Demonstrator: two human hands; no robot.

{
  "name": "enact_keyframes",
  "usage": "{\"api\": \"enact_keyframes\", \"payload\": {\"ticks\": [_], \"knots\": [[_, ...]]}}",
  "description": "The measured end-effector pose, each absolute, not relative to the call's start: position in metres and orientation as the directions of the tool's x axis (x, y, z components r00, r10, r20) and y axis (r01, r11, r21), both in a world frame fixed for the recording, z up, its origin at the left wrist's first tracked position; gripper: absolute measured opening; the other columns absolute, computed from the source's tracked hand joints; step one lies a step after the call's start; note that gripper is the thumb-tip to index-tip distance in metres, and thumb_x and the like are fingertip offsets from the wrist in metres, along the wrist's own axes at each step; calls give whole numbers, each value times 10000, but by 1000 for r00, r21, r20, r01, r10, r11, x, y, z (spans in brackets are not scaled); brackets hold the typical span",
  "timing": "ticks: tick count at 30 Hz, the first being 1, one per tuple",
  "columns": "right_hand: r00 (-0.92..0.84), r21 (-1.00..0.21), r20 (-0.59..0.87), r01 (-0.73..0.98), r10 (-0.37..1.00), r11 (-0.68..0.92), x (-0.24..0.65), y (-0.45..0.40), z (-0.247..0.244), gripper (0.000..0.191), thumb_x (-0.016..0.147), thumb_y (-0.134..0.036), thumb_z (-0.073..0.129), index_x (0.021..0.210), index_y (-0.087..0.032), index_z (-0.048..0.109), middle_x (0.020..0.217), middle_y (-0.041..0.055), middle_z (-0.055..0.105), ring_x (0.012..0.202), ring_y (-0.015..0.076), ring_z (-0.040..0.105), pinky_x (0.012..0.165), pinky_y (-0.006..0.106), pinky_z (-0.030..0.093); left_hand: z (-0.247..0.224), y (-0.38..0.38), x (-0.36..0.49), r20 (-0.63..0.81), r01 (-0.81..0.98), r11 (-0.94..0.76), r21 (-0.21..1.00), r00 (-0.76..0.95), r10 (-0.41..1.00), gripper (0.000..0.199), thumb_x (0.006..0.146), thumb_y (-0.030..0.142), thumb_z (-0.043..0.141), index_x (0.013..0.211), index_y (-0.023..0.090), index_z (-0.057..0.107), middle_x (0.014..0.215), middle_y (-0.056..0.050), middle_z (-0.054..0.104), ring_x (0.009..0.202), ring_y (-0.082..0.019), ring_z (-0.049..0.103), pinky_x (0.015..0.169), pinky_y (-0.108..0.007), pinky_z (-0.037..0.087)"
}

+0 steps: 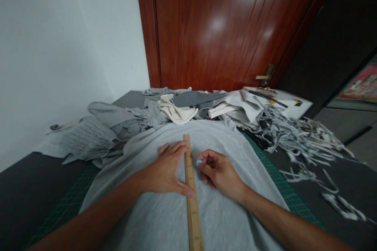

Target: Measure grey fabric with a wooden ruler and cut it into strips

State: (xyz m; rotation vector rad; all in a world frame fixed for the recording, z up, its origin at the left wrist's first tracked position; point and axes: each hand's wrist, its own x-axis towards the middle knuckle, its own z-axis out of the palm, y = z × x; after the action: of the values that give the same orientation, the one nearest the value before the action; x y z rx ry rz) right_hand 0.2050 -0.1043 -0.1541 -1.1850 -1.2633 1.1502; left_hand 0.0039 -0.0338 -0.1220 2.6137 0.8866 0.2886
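A wooden ruler (193, 208) lies lengthwise down the middle of a light grey cloth (153, 219). My left hand (169, 168) is spread, its thumb and fingertips pressing on the ruler from the left side. On the ruler's right, my right hand (216, 170) is closed in a pinch around a small light-blue piece of tailor's chalk (199, 162). The chalk is close to the ruler's right edge; whether it touches the cloth I cannot tell. The ruler's near end runs out of view.
A green cutting mat (290, 192) shows beneath the cloth. Crumpled grey fabric (88, 137) and cream fabric (178, 111) line the left and far edges. To the right are a heap of cut strips (288, 133) and a white box (297, 106). A wooden door (212, 27) stands behind.
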Motion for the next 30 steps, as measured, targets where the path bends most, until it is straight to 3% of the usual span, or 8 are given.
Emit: {"api": "enact_keyframes", "payload": {"ticks": [7,16,30], "knots": [[-11,-998,56,26,998,56,204,-104,-152,221,769,-312,729,912,-196,607,688,-66,599,392,75,520,300,166,310,-121,-34,4,88,536,-729,426,777,623,1090,500,663,938,1393,218,499,1603,-202,442,1528,-442,336,1263,-644,128],[-11,-996,86,28,996,87,205,-103,-159,98,750,-226,699,808,-182,633,634,-60,609,406,53,486,393,186,341,-118,-35,5,85,532,-729,430,781,619,1047,514,647,937,1365,213,510,1605,-207,434,1520,-453,345,1256,-671,124],[-27,-995,91,40,995,92,206,-104,-158,84,756,-211,686,823,-195,638,639,-61,623,402,65,489,402,207,328,-124,-32,2,115,505,-747,432,791,601,1107,507,661,934,1423,231,487,1583,-183,458,1488,-456,397,1251,-670,148]]}}
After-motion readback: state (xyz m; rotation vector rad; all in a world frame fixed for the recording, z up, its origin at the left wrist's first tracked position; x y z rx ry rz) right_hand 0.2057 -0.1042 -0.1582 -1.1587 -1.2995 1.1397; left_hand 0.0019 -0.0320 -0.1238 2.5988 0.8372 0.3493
